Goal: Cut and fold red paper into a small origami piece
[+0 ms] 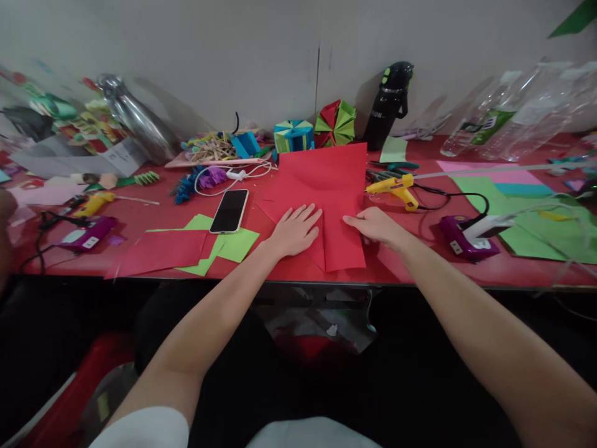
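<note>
Red paper (333, 186) | left hand (295, 231) flat | right hand (377, 225) at edge

Two bare forearms run up from the lower corners of the frame toward its middle, each ending in a bare hand: left hand (296, 231), right hand (377, 225). No rings, watch or bracelets show on either. A short white sleeve (144, 429) covers the left upper arm at lower left; white cloth also shows at bottom centre
</note>
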Demonstrator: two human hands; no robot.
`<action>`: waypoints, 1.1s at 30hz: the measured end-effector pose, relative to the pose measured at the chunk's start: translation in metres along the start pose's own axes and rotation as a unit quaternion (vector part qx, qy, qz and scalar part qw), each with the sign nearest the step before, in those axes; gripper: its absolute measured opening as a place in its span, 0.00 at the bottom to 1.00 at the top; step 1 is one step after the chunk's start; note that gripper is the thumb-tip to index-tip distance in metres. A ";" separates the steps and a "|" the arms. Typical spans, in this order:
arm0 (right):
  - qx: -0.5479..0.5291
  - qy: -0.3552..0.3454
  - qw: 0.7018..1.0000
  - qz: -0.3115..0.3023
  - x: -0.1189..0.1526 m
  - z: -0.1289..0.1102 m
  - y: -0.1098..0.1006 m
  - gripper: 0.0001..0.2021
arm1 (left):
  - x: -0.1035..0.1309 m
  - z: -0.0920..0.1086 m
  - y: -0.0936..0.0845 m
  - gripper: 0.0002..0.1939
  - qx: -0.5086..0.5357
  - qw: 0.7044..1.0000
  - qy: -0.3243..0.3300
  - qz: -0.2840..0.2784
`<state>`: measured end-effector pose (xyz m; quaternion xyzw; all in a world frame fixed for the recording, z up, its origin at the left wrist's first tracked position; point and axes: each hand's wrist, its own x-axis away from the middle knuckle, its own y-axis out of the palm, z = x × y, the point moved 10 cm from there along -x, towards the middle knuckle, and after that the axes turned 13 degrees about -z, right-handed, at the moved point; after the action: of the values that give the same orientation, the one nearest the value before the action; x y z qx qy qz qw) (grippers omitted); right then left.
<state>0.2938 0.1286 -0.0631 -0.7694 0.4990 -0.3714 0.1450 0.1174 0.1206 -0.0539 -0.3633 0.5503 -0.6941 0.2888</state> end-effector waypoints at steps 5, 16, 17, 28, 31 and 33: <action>0.058 0.017 0.998 -0.017 0.003 -0.002 0.002 0.29 | -0.001 0.000 -0.003 0.29 -0.003 1.000 -0.012 -0.001; -0.016 0.008 0.999 -0.034 0.019 -0.003 0.009 0.32 | -0.001 0.000 0.000 0.29 0.001 1.000 -0.004 0.010; -0.041 0.001 0.998 -0.042 0.021 -0.004 0.011 0.30 | 0.000 0.000 -0.002 0.29 0.003 1.000 -0.005 0.018; -0.033 -0.012 0.999 -0.002 0.012 -0.003 0.009 0.24 | 0.002 0.008 -0.008 0.29 0.011 0.999 0.004 0.030; -0.010 -0.006 1.000 -0.013 0.008 -0.001 0.010 0.24 | 0.000 0.006 0.002 0.30 0.016 1.000 0.002 0.004; 0.005 -0.001 1.000 -0.026 0.007 0.000 0.013 0.24 | -0.001 0.006 0.004 0.30 0.015 1.000 0.000 0.000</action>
<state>0.2871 0.1166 -0.0676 -0.7819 0.4768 -0.3768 0.1391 0.1223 0.1171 -0.0567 -0.3592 0.5397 -0.7024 0.2940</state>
